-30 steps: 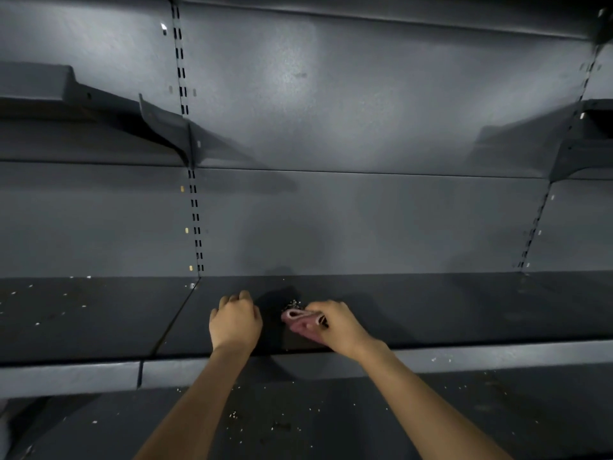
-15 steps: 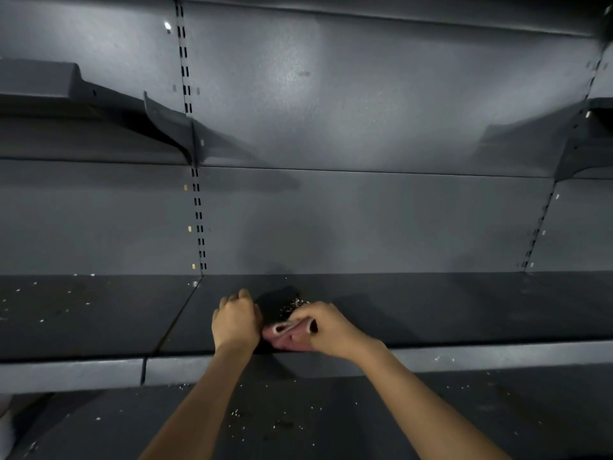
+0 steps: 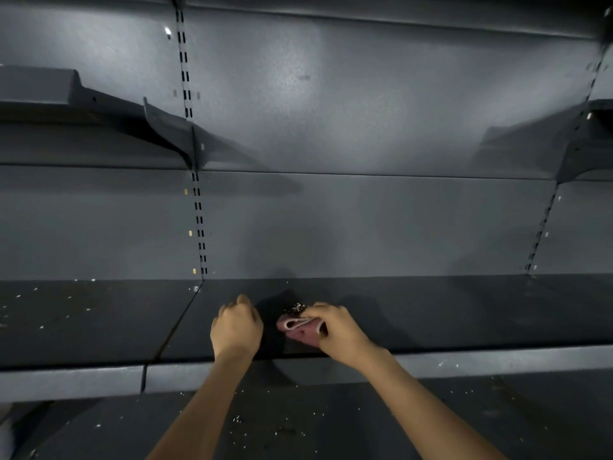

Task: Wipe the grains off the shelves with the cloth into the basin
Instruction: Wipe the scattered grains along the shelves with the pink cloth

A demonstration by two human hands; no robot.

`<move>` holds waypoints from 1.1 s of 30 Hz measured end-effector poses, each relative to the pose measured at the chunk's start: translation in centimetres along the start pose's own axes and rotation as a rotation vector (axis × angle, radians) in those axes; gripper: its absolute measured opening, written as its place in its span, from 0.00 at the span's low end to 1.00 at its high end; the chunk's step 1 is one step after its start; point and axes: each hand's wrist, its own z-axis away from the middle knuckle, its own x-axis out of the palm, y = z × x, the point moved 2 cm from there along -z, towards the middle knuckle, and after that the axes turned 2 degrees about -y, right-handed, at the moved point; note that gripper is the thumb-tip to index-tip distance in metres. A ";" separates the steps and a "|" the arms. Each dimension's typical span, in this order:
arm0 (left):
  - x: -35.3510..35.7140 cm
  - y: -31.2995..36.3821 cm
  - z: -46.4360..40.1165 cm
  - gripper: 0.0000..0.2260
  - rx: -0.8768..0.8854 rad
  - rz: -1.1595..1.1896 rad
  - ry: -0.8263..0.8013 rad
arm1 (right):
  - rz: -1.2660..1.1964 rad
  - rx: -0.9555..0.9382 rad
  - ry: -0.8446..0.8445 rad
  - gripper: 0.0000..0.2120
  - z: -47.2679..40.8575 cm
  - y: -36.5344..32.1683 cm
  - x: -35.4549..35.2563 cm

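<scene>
The dark grey metal back panel (image 3: 365, 127) fills most of what I see, with a slotted upright rail (image 3: 198, 210) running down its left part and a grey metal bracket (image 3: 172, 134) jutting from that rail. Below it lies the dark grey metal shelf (image 3: 464, 313) I am working on, and under its pale front edge the lower dark shelf (image 3: 331, 426), speckled with pale bits. The shelf section to the left (image 3: 66, 320) also carries scattered pale specks.

My right hand (image 3: 338, 330) rests on the middle shelf near its front edge, fingers curled tight round a folded pink cloth (image 3: 298, 328), which sticks out to the left of my knuckles and lies on the shelf. My left hand (image 3: 236, 327) sits just beside it, fingers curled under; I cannot tell whether it holds anything. A small heap of pale grains (image 3: 296, 307) lies on the shelf between my hands, touching the far edge of the cloth.
</scene>
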 end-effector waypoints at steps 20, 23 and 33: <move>-0.2 -2.3 -0.8 0.09 -0.325 0.376 0.036 | 0.025 -0.055 -0.094 0.08 -1.9 -2.6 3.9; -0.6 -2.8 -0.9 0.08 -0.280 0.365 0.017 | 0.106 0.064 0.033 0.08 -2.5 -2.2 3.3; -1.5 -5.6 -2.2 0.10 -0.196 0.383 -0.016 | 0.182 0.058 0.024 0.10 -3.6 -3.7 4.6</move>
